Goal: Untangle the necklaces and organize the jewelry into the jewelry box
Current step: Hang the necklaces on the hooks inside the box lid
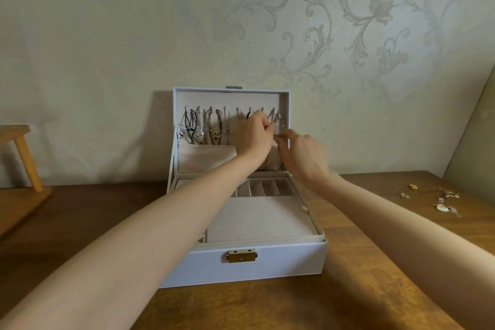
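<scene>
We hang thin silver chain necklace (pixel 277 119) straight inside white jewelry box (pixel 267 262) | left hand (pixel 254 136) seemingly grips top | right hand (pixel 304 154) pinches tail

Smooth, matt white covering, leather-like, on the jewelry box (pixel 267 265). Soft, matt beige cloth over its lining (pixel 254 220). Glossy brass-coloured metal on the latch (pixel 242 255). Shiny metal chains and dull dark cords among the necklaces (pixel 203 126). Varnished brown wood with a faint sheen on the bench (pixel 361 292).
</scene>
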A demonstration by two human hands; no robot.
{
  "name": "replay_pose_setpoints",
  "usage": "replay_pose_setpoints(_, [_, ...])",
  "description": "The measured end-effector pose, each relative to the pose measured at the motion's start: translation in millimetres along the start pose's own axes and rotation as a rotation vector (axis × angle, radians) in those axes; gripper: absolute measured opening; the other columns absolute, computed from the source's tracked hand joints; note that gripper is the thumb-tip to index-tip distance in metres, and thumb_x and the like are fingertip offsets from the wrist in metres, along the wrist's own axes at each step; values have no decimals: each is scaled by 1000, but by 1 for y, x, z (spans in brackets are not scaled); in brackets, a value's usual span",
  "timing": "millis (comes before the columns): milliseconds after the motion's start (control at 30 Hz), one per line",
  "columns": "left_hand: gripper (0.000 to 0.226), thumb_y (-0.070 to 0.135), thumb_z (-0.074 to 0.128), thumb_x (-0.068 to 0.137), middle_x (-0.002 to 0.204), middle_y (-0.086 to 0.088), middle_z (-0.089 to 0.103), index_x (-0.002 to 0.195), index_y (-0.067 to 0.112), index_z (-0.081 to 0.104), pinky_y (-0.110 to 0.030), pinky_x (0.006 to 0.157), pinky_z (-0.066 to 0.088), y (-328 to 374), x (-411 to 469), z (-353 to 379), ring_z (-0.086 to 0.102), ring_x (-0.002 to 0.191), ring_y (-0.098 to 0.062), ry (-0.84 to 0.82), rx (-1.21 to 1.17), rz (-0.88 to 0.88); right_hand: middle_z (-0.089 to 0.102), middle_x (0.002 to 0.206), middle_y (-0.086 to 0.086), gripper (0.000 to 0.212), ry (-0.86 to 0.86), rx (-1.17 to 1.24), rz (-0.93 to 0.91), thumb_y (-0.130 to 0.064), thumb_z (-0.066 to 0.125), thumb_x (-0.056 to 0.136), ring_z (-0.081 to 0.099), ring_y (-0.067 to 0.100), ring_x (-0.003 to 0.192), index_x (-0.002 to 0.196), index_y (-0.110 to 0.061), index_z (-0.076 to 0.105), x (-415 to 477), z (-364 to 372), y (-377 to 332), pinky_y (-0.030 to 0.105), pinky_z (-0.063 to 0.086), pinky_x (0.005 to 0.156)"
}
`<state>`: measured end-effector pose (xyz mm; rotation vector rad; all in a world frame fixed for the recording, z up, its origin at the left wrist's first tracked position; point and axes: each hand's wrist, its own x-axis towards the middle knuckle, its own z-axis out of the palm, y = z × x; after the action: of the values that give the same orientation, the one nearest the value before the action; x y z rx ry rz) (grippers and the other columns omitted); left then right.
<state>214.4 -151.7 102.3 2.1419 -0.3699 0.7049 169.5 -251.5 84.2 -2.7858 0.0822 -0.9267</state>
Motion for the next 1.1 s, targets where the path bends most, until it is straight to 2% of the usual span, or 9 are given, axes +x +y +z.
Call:
replay_pose_setpoints(67, [12, 14, 57, 91, 83, 2, 66, 79, 16, 57, -32, 64, 49, 0, 1, 2, 62, 81, -17, -15, -28, -9, 70, 80, 14, 34, -39, 202, 112, -30, 35, 100, 65, 32, 77, 108, -8, 60, 1, -3, -8, 36, 47, 67])
replay_pose_setpoints(133, [15, 12, 56, 91, 85, 0, 66, 77, 17, 55, -28, 60, 40, 1, 2, 1, 59, 79, -16, -33, -11, -17, 68, 59, 10, 35, -108, 442, 207, -27, 34, 100, 62, 22, 48, 94, -5, 60, 3, -5, -11, 33, 53, 58])
replay_pose_setpoints(233, [16, 7, 53, 90, 87, -3, 67, 76, 16, 56, -26, 59, 36, 3, 3, 0, 59, 80, -18, -55, -9, -17, 64, 51, 11, 43, -192, 632, 271, -33, 34, 102, 51, 14, 30, 80, -3, 56, 5, -6, -13, 20, 41, 38])
replay_pose_setpoints(333, [19, 6, 51, 89, 85, -2, 64, 73, 16, 53, -27, 61, 35, 4, 5, 1, 55, 77, -17, -78, -3, -31, 67, 66, 25, 48, -229, 733, 308, -35, 33, 102, 49, 16, 31, 89, 3, 58, 9, -4, -15, 17, 36, 35])
replay_pose_setpoints(433, [29, 5, 51, 88, 68, 3, 53, 63, 18, 44, -27, 61, 35, 3, 5, 2, 50, 72, -18, -73, -61, -81, 66, 74, 32, 51, -200, 834, 349, -36, 35, 102, 48, 16, 30, 95, 8, 61, 14, -2, -16, 19, 36, 34])
replay_pose_setpoints(567, [16, 3, 54, 88, 80, -4, 61, 75, 12, 56, -30, 70, 45, -1, -3, 5, 58, 79, -22, -35, -209, -72, 54, 52, 13, 46, -163, 941, 386, -33, 35, 102, 46, 13, 30, 84, 2, 58, 17, 1, -23, 20, 34, 33])
replay_pose_setpoints(733, [12, 2, 56, 88, 95, -5, 66, 90, 10, 65, -27, 77, 45, -8, -7, 1, 58, 87, -18, -26, -208, -63, 45, 47, 10, 45, -227, 1071, 430, -36, 39, 101, 38, 10, 27, 75, -3, 55, 13, 2, -26, 16, 27, 30])
replay_pose_setpoints(933, [12, 3, 57, 88, 68, 12, 52, 87, 15, 59, -16, 56, 44, -9, -16, -15, 55, 65, -10, -47, -193, -26, 57, 46, 6, 40, -355, 1232, 435, -38, 46, 99, 35, 13, 32, 76, -9, 61, 7, 0, -26, 17, 23, 32])
replay_pose_setpoints(1100, [32, -9, 46, 86, 105, -3, 55, 106, 10, 61, -20, 73, 45, -16, -20, -21, 56, 94, -14, -4, -55, 246, 55, 45, 6, 29, -314, 1093, 407, -23, 55, 96, 37, 10, 27, 71, -7, 56, 4, -1, -24, 16, 25, 30])
